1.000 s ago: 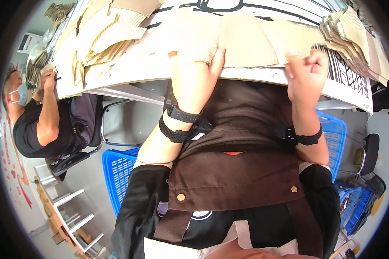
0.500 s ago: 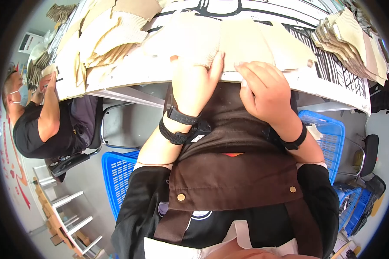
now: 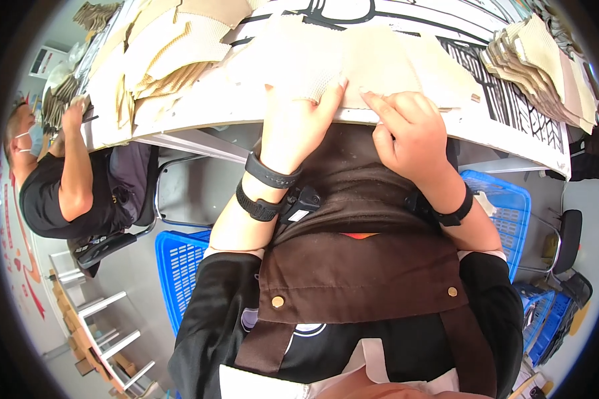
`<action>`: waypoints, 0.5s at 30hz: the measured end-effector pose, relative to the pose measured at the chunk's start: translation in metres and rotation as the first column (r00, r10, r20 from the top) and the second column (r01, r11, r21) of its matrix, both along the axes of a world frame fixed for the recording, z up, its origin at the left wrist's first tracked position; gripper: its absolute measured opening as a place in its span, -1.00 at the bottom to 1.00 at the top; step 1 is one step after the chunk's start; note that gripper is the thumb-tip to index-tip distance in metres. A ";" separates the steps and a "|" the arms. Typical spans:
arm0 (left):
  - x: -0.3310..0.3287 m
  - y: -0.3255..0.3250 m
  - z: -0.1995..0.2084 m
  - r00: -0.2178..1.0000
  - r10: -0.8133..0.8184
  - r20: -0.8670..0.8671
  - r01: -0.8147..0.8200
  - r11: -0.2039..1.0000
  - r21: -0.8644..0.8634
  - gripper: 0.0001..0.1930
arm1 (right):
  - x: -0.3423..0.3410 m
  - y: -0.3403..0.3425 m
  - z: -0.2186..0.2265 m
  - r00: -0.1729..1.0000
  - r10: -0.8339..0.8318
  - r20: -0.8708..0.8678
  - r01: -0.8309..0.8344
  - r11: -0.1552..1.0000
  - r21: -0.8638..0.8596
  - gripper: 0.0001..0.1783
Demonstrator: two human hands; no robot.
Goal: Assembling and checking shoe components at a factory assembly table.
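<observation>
A cream textured fabric piece [image 3: 315, 73] lies along the table's near edge, washed out by glare in part. My left hand [image 3: 298, 126] reaches under its near border, and the fabric covers most of the fingers. The left thumb lies stretched out along its right side, so the piece sits between thumb and fingers. Another cream piece [image 3: 386, 63] adjoins it on the right. At that piece's near edge is my right hand [image 3: 409, 130], index finger stretched out with its tip on the fabric. Its other fingers are curled, and the thumb stands apart from the index finger.
Stacks of cut cream pieces lie at left [image 3: 180, 53] and right [image 3: 536, 66] on the white table [image 3: 233, 110] with black line drawing. Blue crates [image 3: 183, 266] stand below. A masked person [image 3: 66, 193] sits at far left; a white rack [image 3: 113, 332] holds cardboard.
My right hand's fingers have drawn in, leaving the index finger stretched out. My left hand has shifted slightly, still at the fabric. The seated person's hand has risen.
</observation>
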State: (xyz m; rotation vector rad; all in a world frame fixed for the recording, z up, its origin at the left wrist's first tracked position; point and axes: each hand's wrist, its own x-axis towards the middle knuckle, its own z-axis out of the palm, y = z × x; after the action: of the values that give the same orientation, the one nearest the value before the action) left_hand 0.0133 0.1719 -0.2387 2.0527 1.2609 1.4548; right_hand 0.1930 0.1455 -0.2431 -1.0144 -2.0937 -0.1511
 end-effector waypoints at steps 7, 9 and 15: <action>0.000 -0.003 0.005 0.987 0.060 -0.149 -0.063 0.998 -0.014 -0.82 | -0.006 -0.005 0.000 0.995 -0.027 0.100 0.025 0.999 0.028 -0.55; 0.000 -0.001 0.002 0.992 0.053 -0.115 -0.055 0.998 -0.020 -0.81 | -0.007 -0.007 0.002 0.994 -0.033 0.107 0.032 0.999 0.010 -0.56; -0.003 0.003 0.000 0.985 0.069 -0.159 -0.057 0.995 0.077 -0.78 | -0.013 -0.006 0.004 0.985 -0.080 0.152 0.070 0.995 0.072 -0.57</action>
State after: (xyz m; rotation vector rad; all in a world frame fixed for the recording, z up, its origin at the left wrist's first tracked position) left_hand 0.0101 0.1750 -0.2383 2.2365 1.3661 1.4032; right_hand 0.1797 0.1392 -0.2396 -1.0718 -2.1751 -0.3453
